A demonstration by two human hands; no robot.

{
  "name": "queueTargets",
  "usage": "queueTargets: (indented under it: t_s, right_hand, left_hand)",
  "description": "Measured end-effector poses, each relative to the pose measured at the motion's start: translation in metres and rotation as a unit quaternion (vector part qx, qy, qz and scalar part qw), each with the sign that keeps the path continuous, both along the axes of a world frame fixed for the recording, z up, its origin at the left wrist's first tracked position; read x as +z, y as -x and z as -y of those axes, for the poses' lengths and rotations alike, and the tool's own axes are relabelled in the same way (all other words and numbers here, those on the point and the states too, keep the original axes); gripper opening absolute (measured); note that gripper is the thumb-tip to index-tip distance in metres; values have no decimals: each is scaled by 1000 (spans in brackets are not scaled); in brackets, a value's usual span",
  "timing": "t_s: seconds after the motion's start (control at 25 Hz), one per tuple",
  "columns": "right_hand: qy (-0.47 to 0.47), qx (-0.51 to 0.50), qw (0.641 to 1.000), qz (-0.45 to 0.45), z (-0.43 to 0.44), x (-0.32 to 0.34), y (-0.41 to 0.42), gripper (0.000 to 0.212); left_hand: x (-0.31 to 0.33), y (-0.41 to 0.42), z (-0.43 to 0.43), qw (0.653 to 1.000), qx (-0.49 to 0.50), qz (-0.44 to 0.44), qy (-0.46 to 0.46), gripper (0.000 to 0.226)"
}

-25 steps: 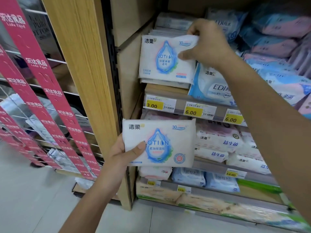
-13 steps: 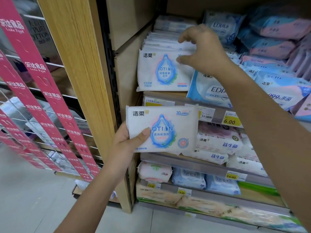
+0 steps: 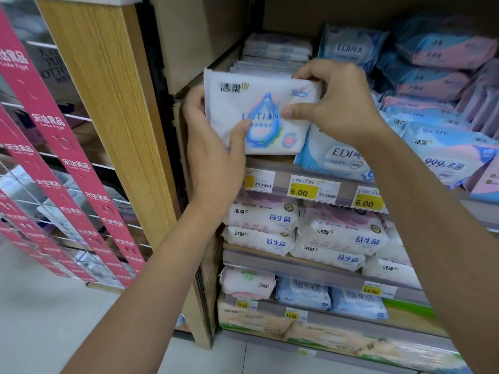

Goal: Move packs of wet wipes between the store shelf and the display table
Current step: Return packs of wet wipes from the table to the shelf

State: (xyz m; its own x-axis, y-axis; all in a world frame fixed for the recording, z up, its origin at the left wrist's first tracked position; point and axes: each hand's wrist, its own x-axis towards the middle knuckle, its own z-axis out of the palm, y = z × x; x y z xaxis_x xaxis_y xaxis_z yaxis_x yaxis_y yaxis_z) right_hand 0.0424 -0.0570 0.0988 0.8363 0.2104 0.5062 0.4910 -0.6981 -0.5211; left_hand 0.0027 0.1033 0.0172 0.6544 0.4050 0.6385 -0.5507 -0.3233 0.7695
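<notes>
Far left: pink hanging strips (image 3: pixel 54 136), then the wooden upright (image 3: pixel 108 103). Next, left hand (image 3: pixel 213 147): thumb on the pack face, fingers curled behind its left edge. The LOTION pack (image 3: pixel 259 114) stands upright at the left end of the shelf (image 3: pixel 280 182), in front of a row of like packs (image 3: pixel 267 64). The right hand (image 3: pixel 332 103) pinches its top right corner. Judgement: shelving nearly done, only the release left. Display bench not in view; further packs unknown.

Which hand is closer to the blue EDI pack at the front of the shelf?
Right. The right hand pinches the white LOTION pack just above the EDI pack; the left hand grips the LOTION pack's left side.
</notes>
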Motion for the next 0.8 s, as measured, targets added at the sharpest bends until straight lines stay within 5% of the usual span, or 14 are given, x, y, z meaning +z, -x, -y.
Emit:
queueTargets:
  t_s: [0.12, 0.32, 0.48, 0.64, 0.8]
  right_hand:
    - [18, -29, 999, 8, -6, -6, -11, 36]
    - [127, -91, 987, 36, -10, -19, -19, 45]
    - [242, -123, 958, 92, -11, -21, -16, 55]
    - [303, -93, 895, 314, -11, -56, 2, 23]
    - [308, -78, 893, 318, -15, -123, 35, 14]
  left_hand:
    - [-2, -15, 3, 999, 25, -1, -44, 65]
    - [-21, -26, -3, 957, 128, -29, -260, 40]
    - [-32, -34, -13, 960, 79, -89, -253, 48]
    - [-46, -21, -16, 935, 98, -54, -336, 32]
    - [-58, -18, -16, 924, 95, -18, -369, 34]
